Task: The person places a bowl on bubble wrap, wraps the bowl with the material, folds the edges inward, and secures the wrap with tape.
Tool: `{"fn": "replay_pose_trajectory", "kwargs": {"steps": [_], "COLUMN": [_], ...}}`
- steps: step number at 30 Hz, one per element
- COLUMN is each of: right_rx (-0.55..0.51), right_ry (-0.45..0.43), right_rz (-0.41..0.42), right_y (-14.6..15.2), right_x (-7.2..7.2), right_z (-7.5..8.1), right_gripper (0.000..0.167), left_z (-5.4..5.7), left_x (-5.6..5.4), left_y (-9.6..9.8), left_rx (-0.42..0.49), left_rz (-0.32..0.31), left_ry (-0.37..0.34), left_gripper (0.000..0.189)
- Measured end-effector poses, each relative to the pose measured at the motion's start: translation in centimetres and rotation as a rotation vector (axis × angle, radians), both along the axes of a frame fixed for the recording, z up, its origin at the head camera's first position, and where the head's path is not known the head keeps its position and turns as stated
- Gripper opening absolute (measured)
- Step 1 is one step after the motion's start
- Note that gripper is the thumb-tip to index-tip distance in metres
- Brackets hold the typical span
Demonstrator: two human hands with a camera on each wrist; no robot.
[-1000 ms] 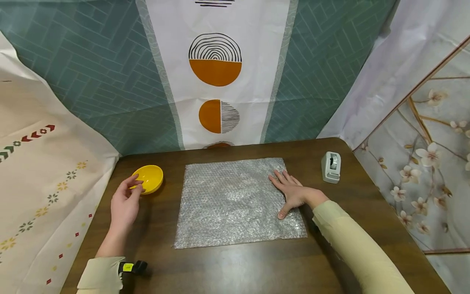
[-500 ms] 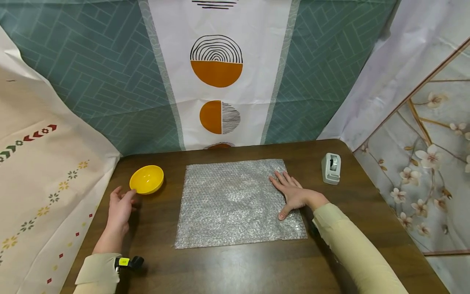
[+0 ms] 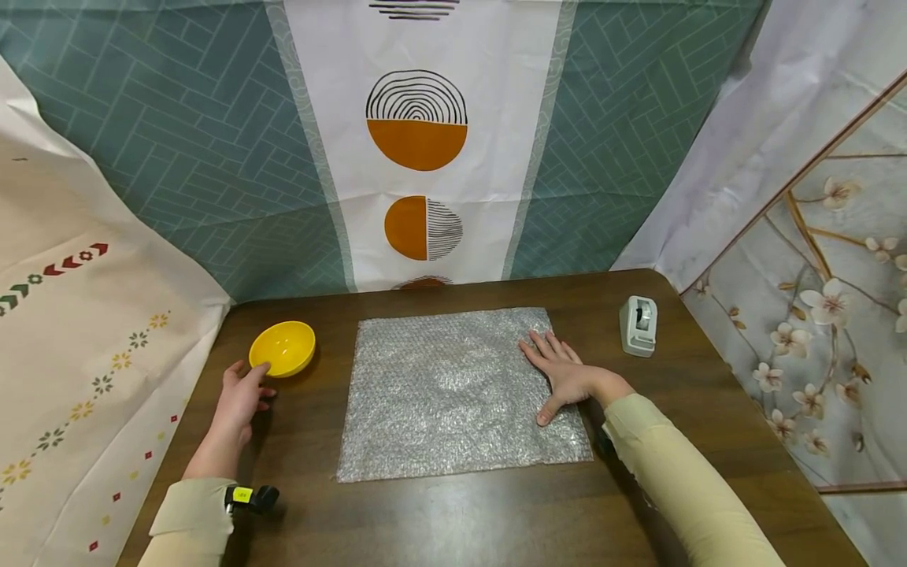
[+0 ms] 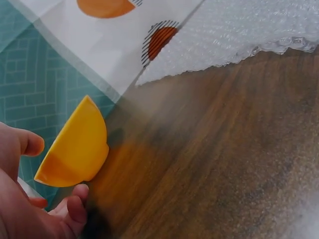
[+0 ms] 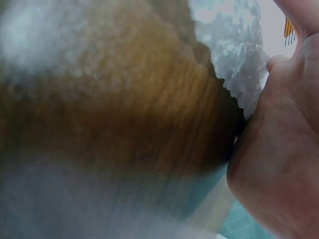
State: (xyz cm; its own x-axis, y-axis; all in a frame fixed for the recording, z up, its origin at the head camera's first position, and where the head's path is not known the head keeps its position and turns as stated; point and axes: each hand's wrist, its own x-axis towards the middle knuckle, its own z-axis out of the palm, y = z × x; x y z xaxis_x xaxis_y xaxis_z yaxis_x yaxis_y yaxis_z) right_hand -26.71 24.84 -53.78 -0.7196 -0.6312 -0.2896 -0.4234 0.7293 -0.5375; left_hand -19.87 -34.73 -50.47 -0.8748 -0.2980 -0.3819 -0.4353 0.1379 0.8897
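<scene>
A yellow bowl stands upright at the table's far left. My left hand is at its near left side, thumb over the rim side and fingers low by the base. In the left wrist view a gap shows between the thumb and the bowl; whether a fingertip touches it I cannot tell. A sheet of bubble wrap lies flat in the middle. On its right edge rests my right hand, fingers spread and straight. The right wrist view shows mostly palm.
A pale tape dispenser stands at the back right of the brown wooden table. Patterned cloths hang behind the table and along both sides.
My left hand has drawn back from over the bowl's rim to its near left side, then shifted slightly toward the bowl again. The right hand and bubble wrap stay put.
</scene>
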Motion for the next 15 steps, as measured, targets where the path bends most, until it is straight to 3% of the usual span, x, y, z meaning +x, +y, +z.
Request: {"fn": "replay_pose_trajectory", "kwargs": {"steps": [5,15], "right_rx": [0.026,0.003], "right_ry": [0.000,0.001], "right_rz": [-0.008,0.000], "right_y": [0.0,0.0], "right_x": [-0.2,-0.1], "right_z": [-0.4,-0.3], "right_gripper": [0.161,0.159], "left_z": [-0.2,-0.4], "left_x": [-0.4,-1.1], "left_y": [-0.2,-0.3], "left_rx": [0.000,-0.054], "left_rz": [-0.042,-0.038], "left_ry": [-0.044,-0.055], "left_gripper": [0.089,0.087]}}
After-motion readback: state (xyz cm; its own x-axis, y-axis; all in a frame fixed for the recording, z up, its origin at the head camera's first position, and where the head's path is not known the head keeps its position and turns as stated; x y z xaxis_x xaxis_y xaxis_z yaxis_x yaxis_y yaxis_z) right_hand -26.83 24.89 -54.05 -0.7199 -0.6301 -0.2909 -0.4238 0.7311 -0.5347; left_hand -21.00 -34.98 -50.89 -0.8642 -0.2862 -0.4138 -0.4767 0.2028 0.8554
